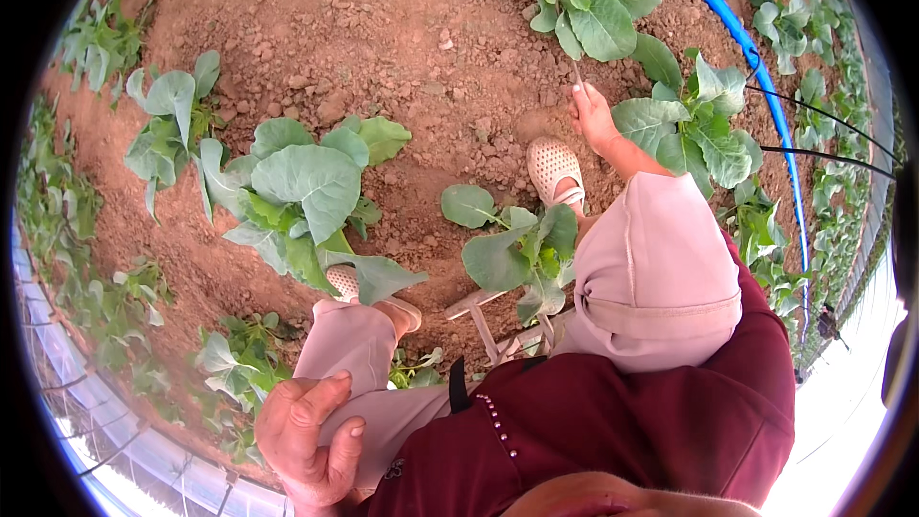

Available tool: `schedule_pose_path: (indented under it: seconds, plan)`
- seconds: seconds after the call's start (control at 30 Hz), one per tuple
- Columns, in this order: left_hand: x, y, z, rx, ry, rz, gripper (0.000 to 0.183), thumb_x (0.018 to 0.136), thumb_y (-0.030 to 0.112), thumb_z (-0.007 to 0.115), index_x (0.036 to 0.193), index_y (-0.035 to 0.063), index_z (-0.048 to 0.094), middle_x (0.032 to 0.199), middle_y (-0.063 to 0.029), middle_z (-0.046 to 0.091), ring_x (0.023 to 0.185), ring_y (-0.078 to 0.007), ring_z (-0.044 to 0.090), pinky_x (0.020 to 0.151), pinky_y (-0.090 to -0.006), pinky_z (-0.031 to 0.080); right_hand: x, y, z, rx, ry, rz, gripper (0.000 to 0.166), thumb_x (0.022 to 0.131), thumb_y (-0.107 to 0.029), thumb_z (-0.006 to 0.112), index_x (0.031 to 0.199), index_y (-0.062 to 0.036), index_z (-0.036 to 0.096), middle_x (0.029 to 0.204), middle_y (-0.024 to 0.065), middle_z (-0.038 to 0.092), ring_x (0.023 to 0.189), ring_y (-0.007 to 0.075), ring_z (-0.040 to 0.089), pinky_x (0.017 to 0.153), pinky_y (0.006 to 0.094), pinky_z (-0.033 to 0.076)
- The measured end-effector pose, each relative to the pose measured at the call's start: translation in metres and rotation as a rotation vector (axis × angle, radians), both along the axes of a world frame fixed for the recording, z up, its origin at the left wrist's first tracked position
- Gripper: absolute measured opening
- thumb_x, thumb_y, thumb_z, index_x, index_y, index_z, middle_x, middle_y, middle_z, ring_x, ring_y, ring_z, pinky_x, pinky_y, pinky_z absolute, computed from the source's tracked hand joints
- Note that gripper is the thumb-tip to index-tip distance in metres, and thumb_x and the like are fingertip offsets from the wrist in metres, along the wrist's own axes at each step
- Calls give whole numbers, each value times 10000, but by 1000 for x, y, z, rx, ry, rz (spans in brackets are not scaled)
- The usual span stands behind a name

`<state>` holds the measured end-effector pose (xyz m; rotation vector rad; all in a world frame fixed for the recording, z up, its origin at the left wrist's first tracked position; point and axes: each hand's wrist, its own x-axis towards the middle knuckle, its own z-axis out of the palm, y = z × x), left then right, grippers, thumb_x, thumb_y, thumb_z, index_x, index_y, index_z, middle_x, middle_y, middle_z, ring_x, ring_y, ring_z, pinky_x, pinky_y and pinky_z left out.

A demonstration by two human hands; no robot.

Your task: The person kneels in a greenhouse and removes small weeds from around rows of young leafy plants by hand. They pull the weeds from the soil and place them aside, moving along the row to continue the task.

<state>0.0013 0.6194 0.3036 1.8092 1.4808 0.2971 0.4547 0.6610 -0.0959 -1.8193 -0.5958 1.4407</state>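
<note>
My right hand (pixel 596 120) reaches down beside my shoe, with its fingers closed on a thin stick-like tool (pixel 577 73). The tool's far end lies at the base of a young leafy cabbage-type plant (pixel 602 18), and most of its length is hidden in the hand. Another broad-leaved plant (pixel 689 118) grows close to the right wrist. My left hand (pixel 305 438) is raised near my knee, thumb and fingers apart, with nothing visible in it. A large leafy plant (pixel 305 183) and a smaller one (pixel 531 248) stand in the soil before me.
Perforated clogs (pixel 553 161) rest on the crumbly brown soil (pixel 388 36). A low wooden stool (pixel 484 327) is partly hidden beneath me. A blue hose (pixel 750 57) with thin black tubes (pixel 826 152) curves along the right. More plants (pixel 172 118) grow at left; plastic sheeting (pixel 108 416) borders the bed.
</note>
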Motion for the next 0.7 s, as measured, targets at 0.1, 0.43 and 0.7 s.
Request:
schedule_pose_path:
  seconds: [0.1,0.43,0.7]
  plan:
    - [-5,3,-4,3,-20,-41,367,883,291,663,1091,-12,666,744,-110,604,697,-231,597,660,-330,450,1,-19,-5,49,-121,73,303,1054,-390,492,1045,-91,540,681,-41,432,522,73,380,460,239,320]
    - [-8,-2,-2,19,-19,-43,382,885,291,666,1105,-21,664,746,-118,604,699,-230,602,657,-327,451,-14,-44,16,198,-663,320,273,1025,-279,520,1027,-9,562,800,236,599,741,431,587,705,455,484]
    - [-10,0,-7,22,-15,-68,396,888,306,667,1096,-30,666,750,-119,612,696,-232,605,652,-330,456,19,6,-10,238,-745,259,286,1028,-292,513,1008,-10,558,816,227,613,770,437,589,725,450,485]
